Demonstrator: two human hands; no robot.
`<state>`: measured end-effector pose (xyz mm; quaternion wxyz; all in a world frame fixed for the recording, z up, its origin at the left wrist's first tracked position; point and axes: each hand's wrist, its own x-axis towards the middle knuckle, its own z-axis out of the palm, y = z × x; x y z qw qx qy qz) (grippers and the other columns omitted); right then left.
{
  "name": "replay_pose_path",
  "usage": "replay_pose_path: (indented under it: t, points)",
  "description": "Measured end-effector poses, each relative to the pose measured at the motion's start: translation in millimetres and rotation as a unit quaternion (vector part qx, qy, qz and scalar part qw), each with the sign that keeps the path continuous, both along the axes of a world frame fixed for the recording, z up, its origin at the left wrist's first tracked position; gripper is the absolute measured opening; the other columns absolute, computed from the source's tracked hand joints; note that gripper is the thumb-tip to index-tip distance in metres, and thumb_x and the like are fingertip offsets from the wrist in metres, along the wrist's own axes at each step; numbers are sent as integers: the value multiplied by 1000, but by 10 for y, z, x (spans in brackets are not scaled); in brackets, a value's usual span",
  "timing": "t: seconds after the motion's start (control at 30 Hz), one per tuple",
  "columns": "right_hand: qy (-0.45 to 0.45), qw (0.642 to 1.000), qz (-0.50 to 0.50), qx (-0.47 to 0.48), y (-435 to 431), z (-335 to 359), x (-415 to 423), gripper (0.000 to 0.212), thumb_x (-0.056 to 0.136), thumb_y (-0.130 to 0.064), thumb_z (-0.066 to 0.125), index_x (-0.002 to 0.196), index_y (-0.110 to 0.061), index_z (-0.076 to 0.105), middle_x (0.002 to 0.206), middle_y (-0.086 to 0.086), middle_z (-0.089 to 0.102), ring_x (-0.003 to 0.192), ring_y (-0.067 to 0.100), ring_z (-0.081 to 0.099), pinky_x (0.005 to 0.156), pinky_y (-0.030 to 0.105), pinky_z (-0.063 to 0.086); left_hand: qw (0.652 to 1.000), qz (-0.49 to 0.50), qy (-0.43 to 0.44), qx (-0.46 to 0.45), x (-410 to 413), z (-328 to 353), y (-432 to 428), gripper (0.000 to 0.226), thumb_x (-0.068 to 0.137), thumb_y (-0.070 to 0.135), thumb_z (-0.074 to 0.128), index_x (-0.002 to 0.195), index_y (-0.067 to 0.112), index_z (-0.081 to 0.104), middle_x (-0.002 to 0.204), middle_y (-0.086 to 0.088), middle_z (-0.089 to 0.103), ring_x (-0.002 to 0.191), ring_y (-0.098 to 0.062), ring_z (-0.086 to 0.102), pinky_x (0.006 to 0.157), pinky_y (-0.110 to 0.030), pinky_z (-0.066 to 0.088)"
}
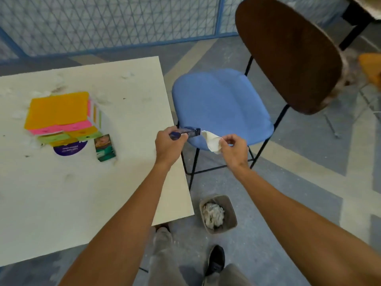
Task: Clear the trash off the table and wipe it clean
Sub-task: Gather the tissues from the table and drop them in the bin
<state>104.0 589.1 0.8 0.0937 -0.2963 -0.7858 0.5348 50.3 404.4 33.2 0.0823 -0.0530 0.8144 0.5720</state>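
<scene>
Left grip [169, 145]: curled round a blue pack [190, 132].
Right grip [233, 148]: pinching a tissue [212, 141], just right of the pack.
Bin [232, 220]: below both grips.

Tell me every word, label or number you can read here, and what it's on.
Purple disc under the coloured stack: white lettering, too blurred to read.
Green box: printing too blurred to read.
Blue object in the left hand: no legible text.

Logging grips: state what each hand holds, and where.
Left hand grips a small dark blue object by one end; right hand pinches a white cloth by its edge.
</scene>
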Motion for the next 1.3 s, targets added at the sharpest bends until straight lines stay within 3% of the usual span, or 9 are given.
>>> replay_pose_path:
  t: [0.1,0.23,0.53,0.7,0.8,1.0,1.1,1.17,1.3]
  points:
    - [-35,999,-23,-21,339,-222,664,4,86,-15,63,83,-13,66,83,6,68,78,25,68,73,45,59,998,-28,44,-37,470,-223,289,17,78,17,76,95,18,73,97,-2,67,82,-6,64,68,-4,45]
    - [-93,995,-39,-25,577,-506,1288,5,91,-9,62,87,-12,63,83,6,66,82,29,68,73,41,60,989,-99,25,-108,968,-601,542,17,75,13,74,90,20,73,102,-8,64,89,-13,60,77,-16,47]
    - [-210,978,-10,6,772,-1903,1864,12,88,-9,61,82,-19,57,83,3,62,82,33,67,78,52,56,960,-192,-73,-192,1693,-2110,821,14,93,18,64,101,8,70,117,-4,48,100,-11,47,86,-11,32]
    - [-240,971,-5,8,716,-2994,1961,12,89,-9,61,80,-19,60,82,3,65,81,28,67,77,46,58,936,-238,-123,-230,1796,-3201,821,12,94,17,60,96,9,68,120,-6,47,103,-22,56,101,-34,42]
    - [-258,966,15,0,697,-3385,2000,13,91,-7,59,83,-17,61,82,3,65,78,23,65,71,34,56,921,-272,-138,-241,1803,-3577,806,14,92,15,61,100,8,69,117,-8,51,103,-22,56,96,-29,44]
    - [-295,954,54,-24,774,-3376,1998,15,89,-10,61,78,-20,64,82,6,68,81,23,66,77,34,56,882,-328,-209,-265,1742,-3503,812,34,97,14,57,129,4,59,132,-14,59,121,-29,55,98,-32,43]
    - [-288,954,69,-41,823,-3088,1884,19,89,-10,62,75,-22,63,80,4,67,83,27,68,79,39,59,883,-322,-197,-279,1710,-3222,858,25,98,17,56,120,8,63,130,-14,60,118,-29,56,98,-35,44]
    - [-280,955,90,-26,846,-2814,1778,12,90,-10,61,85,-20,64,90,4,68,88,24,67,79,34,55,886,-321,-177,-282,1660,-2943,906,17,98,18,55,111,11,63,126,-15,60,114,-30,56,96,-37,46]
    - [-247,957,145,41,886,-2168,1557,21,93,-17,59,114,-20,60,116,2,62,104,21,59,86,32,48,893,-328,-116,-284,1501,-2335,981,34,100,18,52,133,12,55,136,-11,48,125,-29,48,106,-41,42]
